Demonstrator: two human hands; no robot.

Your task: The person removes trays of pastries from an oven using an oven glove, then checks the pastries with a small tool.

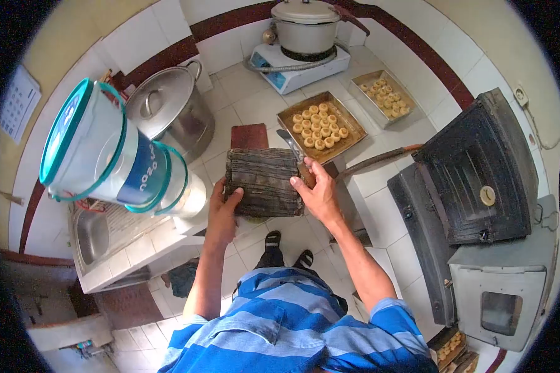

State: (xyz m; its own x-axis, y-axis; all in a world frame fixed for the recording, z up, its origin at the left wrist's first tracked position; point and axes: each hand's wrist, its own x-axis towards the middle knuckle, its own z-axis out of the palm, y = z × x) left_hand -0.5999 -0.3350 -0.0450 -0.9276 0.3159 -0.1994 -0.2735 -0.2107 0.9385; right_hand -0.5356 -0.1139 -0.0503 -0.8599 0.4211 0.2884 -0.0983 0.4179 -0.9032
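A dark, ridged, blackened panel (264, 183) is held up in front of my body, roughly level. My left hand (223, 208) grips its left edge, with the thumb on top. On the right edge is my right hand (317, 193), its thumb on top and fingers at the side. A knife-like metal blade (287, 140) rises beside the panel near my right hand; whether my fingers hold it is unclear. Behind the panel lies a small reddish-brown square (249, 136). A tray of round pastries (353, 127) stands just beyond, to the right.
Stacked plastic buckets (115, 146) and a large steel pot (196, 118) stand left, above a sink (91, 233). At the back, a pressure cooker (306, 31) sits on a white burner (280, 73) beside a second pastry tray (408, 112). Black oven-like equipment (466, 168) fills the right.
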